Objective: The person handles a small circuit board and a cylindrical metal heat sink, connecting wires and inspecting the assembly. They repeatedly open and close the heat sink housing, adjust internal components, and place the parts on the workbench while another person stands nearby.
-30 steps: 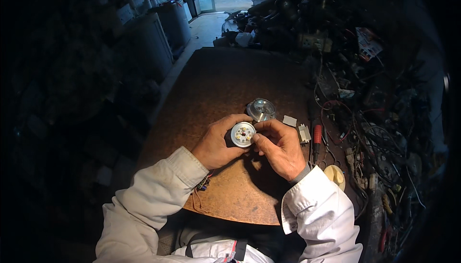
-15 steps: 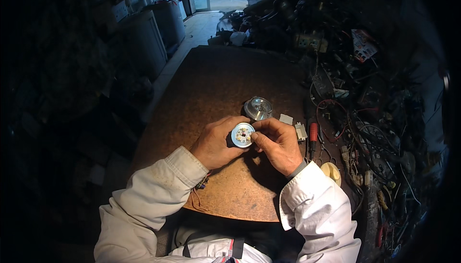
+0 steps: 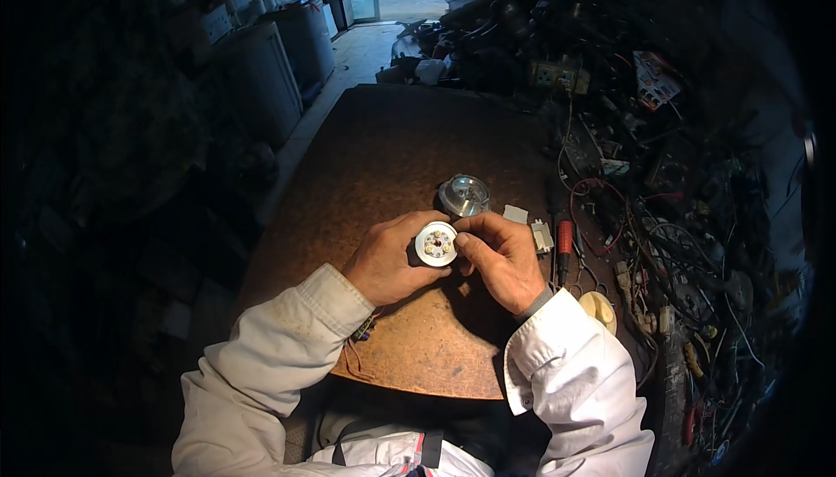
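My left hand (image 3: 386,261) is closed around a round LED lamp head (image 3: 427,257), holding it face up above the wooden table. Its white face carries a small round board with several yellowish LEDs and a dark spot in the centre. Against the lamp's right rim, the thumb and fingers of my right hand (image 3: 508,265) are pinched; the fingertips behind it are hidden. Just beyond the hands, a clear round lens cover (image 3: 471,190) rests on the table. A pale flat piece (image 3: 515,214) and a small cream plastic housing (image 3: 542,237) lie by my right hand.
On the right of the brown table (image 3: 409,146) are a red-handled screwdriver (image 3: 565,238), scissors (image 3: 593,281), a cream round part (image 3: 598,310) and tangled cables (image 3: 697,277). Thin wires with a small part (image 3: 362,332) lie by my left cuff. Dark clutter (image 3: 514,29) is piled beyond.
The lamp's face has tilted slightly and now looks white instead of bluish at the rim. My right thumb has shifted a little along its edge. Both arms have barely moved.
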Demonstrator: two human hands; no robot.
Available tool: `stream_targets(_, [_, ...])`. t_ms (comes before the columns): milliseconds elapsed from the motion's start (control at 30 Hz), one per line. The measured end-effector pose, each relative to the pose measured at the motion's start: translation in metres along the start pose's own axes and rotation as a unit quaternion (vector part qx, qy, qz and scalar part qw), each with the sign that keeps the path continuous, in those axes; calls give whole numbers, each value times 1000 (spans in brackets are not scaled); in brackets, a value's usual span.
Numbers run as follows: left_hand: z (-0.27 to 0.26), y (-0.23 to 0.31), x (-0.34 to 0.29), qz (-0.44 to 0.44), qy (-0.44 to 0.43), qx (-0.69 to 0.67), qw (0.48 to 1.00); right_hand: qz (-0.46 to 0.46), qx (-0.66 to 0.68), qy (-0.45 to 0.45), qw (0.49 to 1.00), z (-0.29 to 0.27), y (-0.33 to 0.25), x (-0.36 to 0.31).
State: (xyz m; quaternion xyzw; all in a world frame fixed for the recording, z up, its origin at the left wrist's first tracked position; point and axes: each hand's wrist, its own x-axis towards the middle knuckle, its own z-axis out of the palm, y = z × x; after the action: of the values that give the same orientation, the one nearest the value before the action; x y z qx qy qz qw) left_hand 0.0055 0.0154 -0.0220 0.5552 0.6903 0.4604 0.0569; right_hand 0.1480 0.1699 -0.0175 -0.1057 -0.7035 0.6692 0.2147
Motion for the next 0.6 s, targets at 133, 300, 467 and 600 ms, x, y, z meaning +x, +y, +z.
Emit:
stream_targets(133, [1, -1, 0, 4, 1, -2, 1000, -4, 6, -3, 1000, -1, 2, 0])
stream_targets(300, [2, -3, -1, 5, 0, -10, 1000, -4, 5, -8, 1000, -1, 3, 1])
stream_targets(467, [2, -3, -1, 3, -4, -5, 1000, 1, 1, -5, 1000, -1, 2, 0])
stream_targets(600, [1, 0, 0, 2, -10, -8, 1000, 7, -2, -5, 1000, 0, 1, 0])
